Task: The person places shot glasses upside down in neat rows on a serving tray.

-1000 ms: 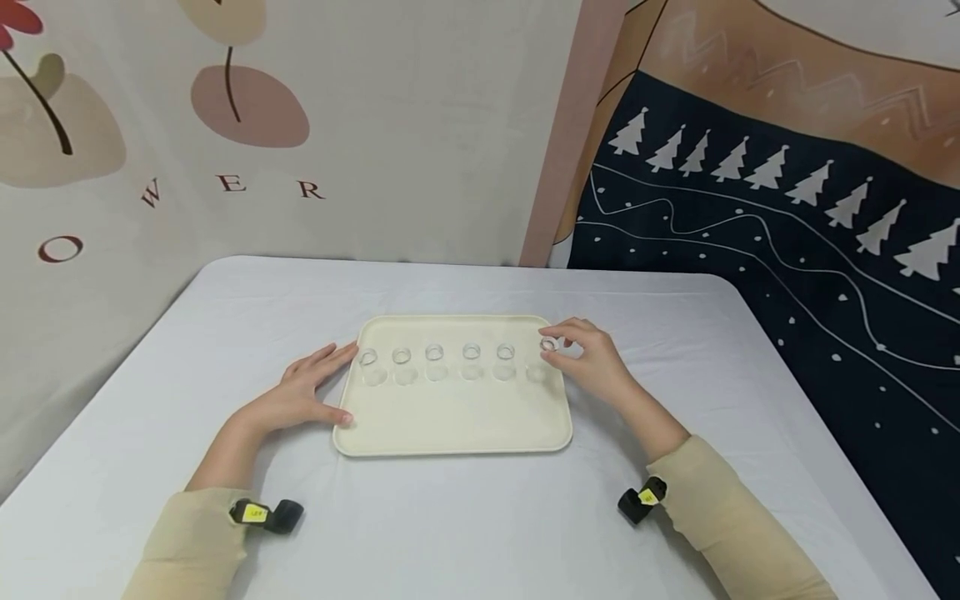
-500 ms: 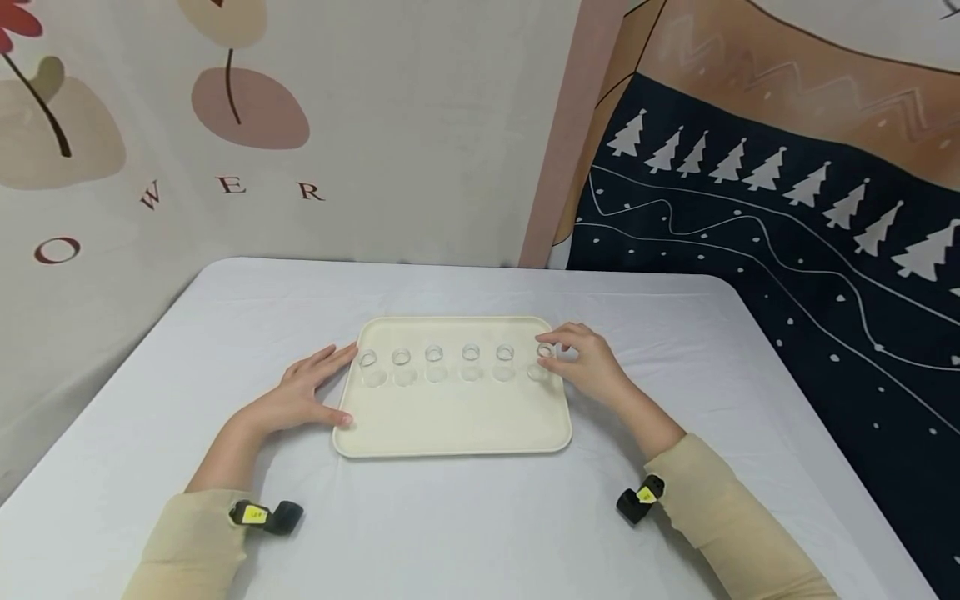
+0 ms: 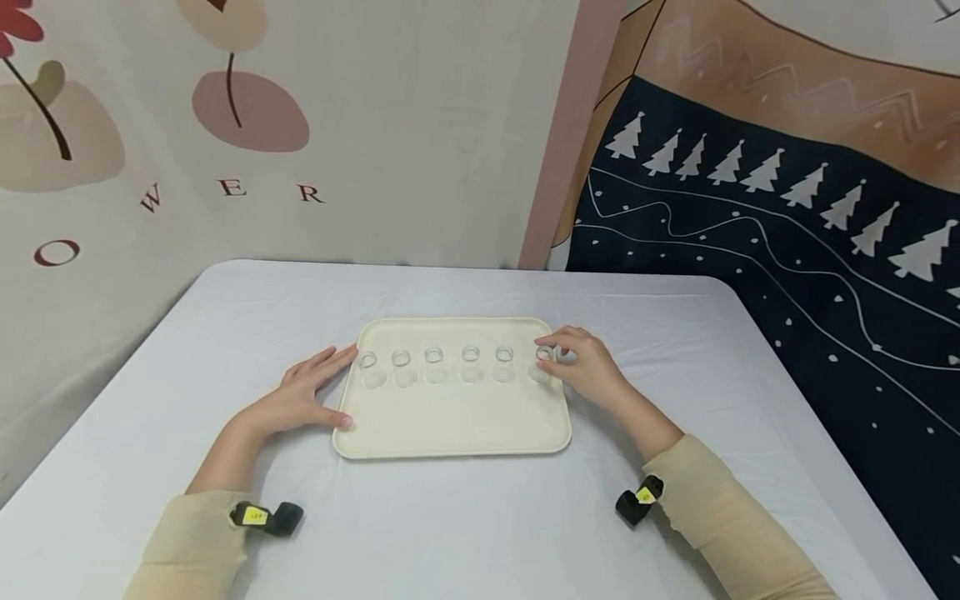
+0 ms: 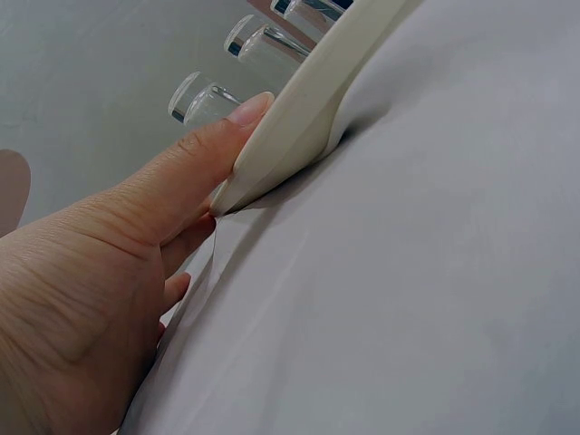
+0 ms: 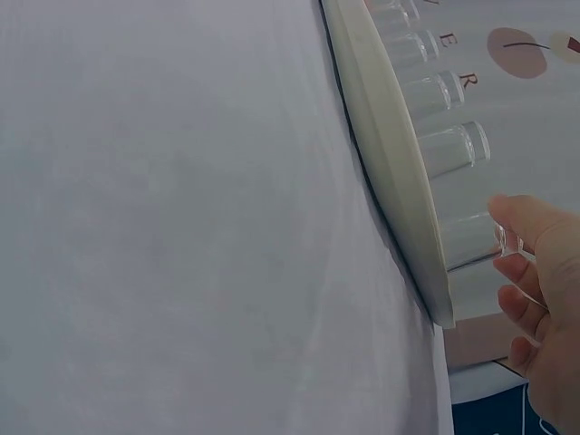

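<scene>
In the head view a row of small clear glasses point(image 3: 470, 364) stands across a cream tray point(image 3: 450, 425). At the row's right end, my right hand point(image 3: 588, 362) pinches the top of the last glass point(image 5: 471, 240) between thumb and fingertips; the fingers hide part of it. The right wrist view has this glass upright on the tray, its thick clear end upward. My left hand point(image 3: 303, 392) rests against the tray's left edge, fingers spread and fairly straight, thumb near the front corner. In the left wrist view the thumb point(image 4: 213, 140) touches the tray's rim beside the nearest glass point(image 4: 201, 100).
White cloth point(image 3: 450, 533) covers the table around the tray. A pale printed curtain point(image 3: 420, 142) hangs behind, and a dark cloth with tree shapes point(image 3: 720, 225) hangs at the right. Each sleeve carries a small black camera point(image 3: 281, 518).
My right hand has lowered slightly and shifted a little left, bringing the top of the pinched glass down into line with the row. The left hand and tray have stayed put.
</scene>
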The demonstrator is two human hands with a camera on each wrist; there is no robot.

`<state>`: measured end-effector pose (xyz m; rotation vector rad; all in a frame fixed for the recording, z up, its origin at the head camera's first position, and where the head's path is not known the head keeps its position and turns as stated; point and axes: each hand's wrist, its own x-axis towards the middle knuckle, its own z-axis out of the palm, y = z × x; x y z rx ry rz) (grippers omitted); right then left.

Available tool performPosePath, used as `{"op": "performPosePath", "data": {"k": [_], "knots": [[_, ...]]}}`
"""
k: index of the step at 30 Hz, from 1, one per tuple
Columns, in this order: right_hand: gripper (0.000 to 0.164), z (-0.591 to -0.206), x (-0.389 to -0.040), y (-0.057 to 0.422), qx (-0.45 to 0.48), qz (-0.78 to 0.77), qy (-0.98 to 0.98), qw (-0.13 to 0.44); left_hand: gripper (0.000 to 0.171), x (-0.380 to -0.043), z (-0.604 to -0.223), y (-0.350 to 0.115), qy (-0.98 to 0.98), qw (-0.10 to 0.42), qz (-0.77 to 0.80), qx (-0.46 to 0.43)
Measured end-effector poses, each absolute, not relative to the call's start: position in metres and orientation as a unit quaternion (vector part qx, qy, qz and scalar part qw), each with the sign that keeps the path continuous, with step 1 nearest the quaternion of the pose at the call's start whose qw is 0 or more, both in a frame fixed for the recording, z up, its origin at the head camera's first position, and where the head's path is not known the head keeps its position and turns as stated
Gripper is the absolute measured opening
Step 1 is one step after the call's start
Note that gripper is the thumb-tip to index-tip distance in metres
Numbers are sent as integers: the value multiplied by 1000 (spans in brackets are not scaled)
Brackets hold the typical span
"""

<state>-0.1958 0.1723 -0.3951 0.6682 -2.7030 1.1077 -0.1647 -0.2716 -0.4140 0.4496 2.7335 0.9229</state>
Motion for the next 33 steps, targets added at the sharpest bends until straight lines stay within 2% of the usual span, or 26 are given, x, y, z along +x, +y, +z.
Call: {"op": "performPosePath", "data": {"k": [15, 25, 33], "knots": [[39, -391, -195, 183, 207, 353, -910, 67, 113, -167, -415, -274, 931, 112, 311, 153], [40, -382, -188, 212, 204, 337, -915, 84, 113, -170, -413, -275, 928, 129, 315, 153], [38, -371, -186, 236, 195, 315, -924, 93, 105, -169, -404, -283, 921, 134, 323, 169]]}}
